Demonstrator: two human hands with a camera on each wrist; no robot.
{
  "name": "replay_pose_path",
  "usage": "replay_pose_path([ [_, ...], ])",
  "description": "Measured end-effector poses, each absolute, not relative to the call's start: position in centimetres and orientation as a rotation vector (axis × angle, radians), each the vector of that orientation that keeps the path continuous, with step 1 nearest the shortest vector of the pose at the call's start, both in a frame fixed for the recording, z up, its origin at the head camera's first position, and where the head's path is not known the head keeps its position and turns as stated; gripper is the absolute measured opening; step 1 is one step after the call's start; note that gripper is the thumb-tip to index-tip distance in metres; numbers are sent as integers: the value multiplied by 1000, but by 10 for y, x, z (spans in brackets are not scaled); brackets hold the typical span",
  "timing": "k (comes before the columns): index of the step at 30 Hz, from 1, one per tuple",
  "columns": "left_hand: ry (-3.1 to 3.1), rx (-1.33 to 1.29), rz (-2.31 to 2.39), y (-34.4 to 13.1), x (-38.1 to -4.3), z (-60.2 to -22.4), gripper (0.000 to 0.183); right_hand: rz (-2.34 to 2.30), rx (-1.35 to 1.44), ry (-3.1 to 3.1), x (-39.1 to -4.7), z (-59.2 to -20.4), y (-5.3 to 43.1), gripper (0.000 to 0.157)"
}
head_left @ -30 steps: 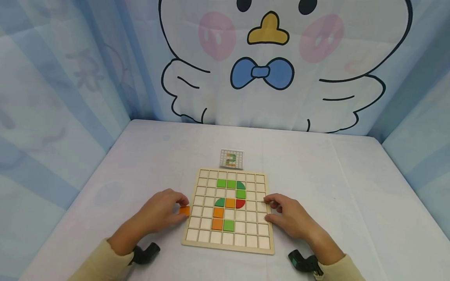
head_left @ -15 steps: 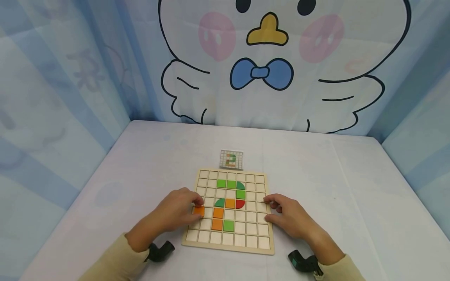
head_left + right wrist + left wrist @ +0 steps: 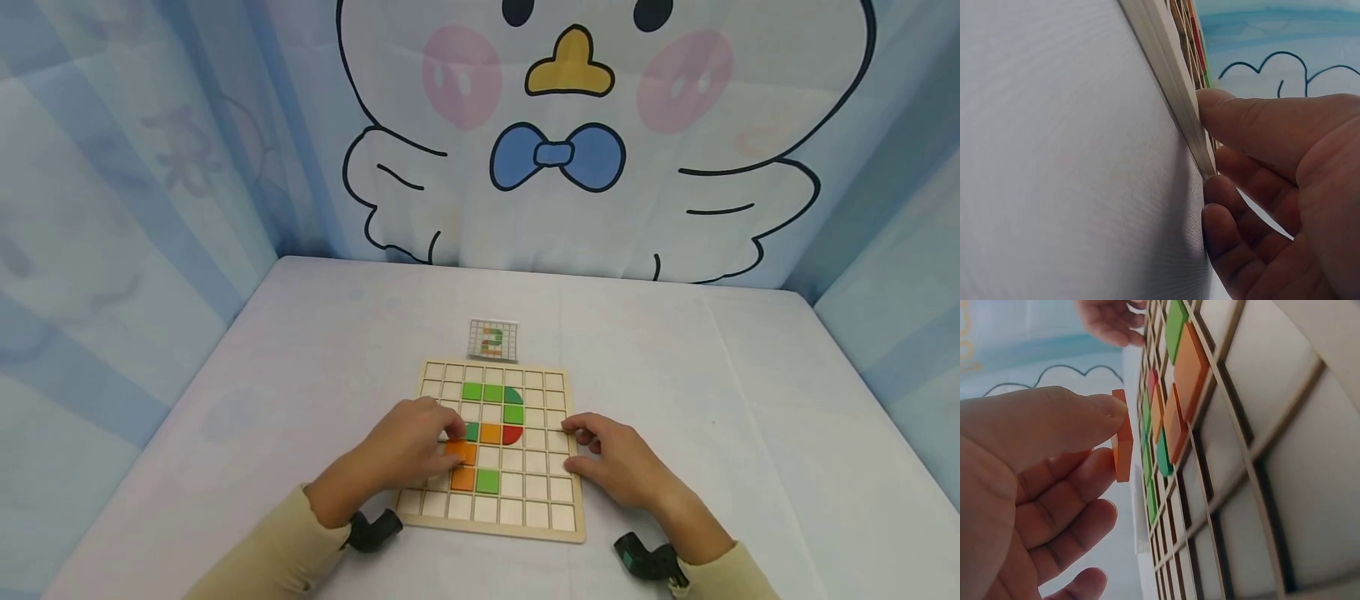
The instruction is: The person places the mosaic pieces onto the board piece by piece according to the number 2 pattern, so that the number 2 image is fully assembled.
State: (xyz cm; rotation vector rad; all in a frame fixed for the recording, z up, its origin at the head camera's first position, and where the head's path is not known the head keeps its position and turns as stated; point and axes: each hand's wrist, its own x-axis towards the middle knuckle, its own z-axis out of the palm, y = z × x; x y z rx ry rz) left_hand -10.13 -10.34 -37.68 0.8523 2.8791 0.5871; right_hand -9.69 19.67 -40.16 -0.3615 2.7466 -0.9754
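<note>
In my left hand (image 3: 401,442), an orange square tile (image 3: 1124,447) is pinched by thumb and finger, just off the face of the wooden grid board (image 3: 536,487). The head view has this hand over the board's left half, partly covering a teal rounded tile (image 3: 472,432). The held tile overlaps an orange tile in the grid. My right hand (image 3: 618,458) has its thumb and fingers resting along the board's right edge, with thumb and index tips apart. Set in the board are green square tiles (image 3: 487,482), orange square tiles (image 3: 462,480) and a red rounded tile (image 3: 513,435).
Behind the board lies a small pattern card (image 3: 493,340) with a coloured figure on a grid. The pale cloth-covered table (image 3: 712,400) meets a printed curtain (image 3: 555,225) at the back. Each wrist wears a black camera (image 3: 648,558).
My left hand has carried the orange tile rightward from beside the board's left edge to above its left-centre cells. My right hand has stayed at the right edge.
</note>
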Motion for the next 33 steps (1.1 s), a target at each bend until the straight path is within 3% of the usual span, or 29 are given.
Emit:
replay_pose_path([
  [17,2822,1059,554,-71,-98,-376,16,-983,-330,2728,-97,-401,196,42],
  [33,2765,1056,507,-50,-93,-384,18,-983,-337,2735,-98,-402,197,41],
])
